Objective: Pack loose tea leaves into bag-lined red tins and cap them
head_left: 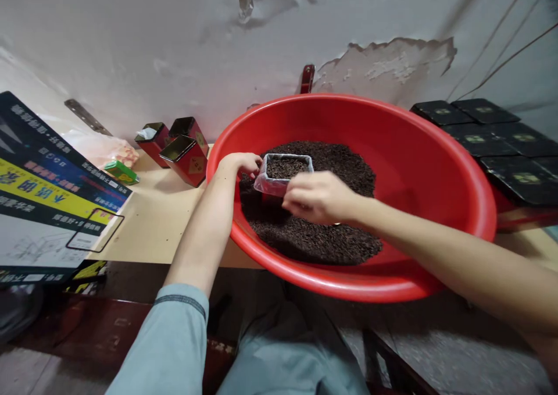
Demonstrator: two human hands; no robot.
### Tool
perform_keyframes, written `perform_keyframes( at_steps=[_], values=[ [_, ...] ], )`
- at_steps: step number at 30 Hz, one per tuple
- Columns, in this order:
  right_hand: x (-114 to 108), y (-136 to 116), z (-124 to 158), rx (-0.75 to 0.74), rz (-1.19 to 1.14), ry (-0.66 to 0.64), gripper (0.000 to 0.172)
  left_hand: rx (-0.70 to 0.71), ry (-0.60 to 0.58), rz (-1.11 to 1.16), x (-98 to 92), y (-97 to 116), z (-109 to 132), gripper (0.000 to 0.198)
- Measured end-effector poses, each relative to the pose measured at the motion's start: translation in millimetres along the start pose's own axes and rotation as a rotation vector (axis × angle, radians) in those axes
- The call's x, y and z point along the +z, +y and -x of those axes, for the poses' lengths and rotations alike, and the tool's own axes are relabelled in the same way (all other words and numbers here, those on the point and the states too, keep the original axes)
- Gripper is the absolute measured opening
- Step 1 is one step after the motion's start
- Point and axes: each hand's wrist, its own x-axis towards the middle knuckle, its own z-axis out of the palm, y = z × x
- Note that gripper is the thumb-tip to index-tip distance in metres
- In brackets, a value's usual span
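Observation:
A tin lined with a clear plastic bag [272, 185] stands in a wide red basin [418, 174]. Dark loose leaves, like tea [322, 246], fill the bag near its top and lie heaped around the tin. At the bag's left edge, my left hand [246, 164] has its fingers bent in, closed on the plastic. My right hand [320, 197] is over the front right corner, slightly blurred, its fingers curled together. What they hold, if anything, is hidden. A small pale edge shows beneath that hand, too little to name.
Several red tins [185, 161] stand open left of the basin, one with white plastic in it. A green packet [121, 173] and a printed carton [52, 203] are farther left. Several black-lidded tins [492, 133] sit on the right. A peeling wall [174, 40] rises behind.

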Motion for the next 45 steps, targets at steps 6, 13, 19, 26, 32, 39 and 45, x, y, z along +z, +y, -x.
perform_keyframes(
  at_steps=[6,13,19,26,32,39,45],
  values=[
    [81,-26,7,0.369,-0.162,-0.667,0.078,-0.012,0.009,0.013,2.2,0,2,0.067],
    [83,-37,-1,0.566,-0.381,-0.88,0.091,-0.007,-0.011,-0.016,2.4,4,9,0.062],
    [90,-42,1,0.596,-0.353,-0.677,0.069,0.004,-0.004,-0.012,0.0,4,9,0.062],
    [79,-35,-5,0.378,-0.175,-0.616,0.035,0.007,0.022,0.005,0.4,0,2,0.062],
    [32,-29,-13,0.197,-0.116,-0.441,0.031,0.062,0.026,-0.024,-0.4,0,-3,0.066],
    [-38,-1,-27,0.291,-0.164,-0.018,0.033,0.061,0.035,-0.031,-2.0,8,7,0.071],
    [-10,40,-52,0.224,0.111,0.138,0.036,0.03,0.017,-0.058,-2.8,9,12,0.073]
  ],
)
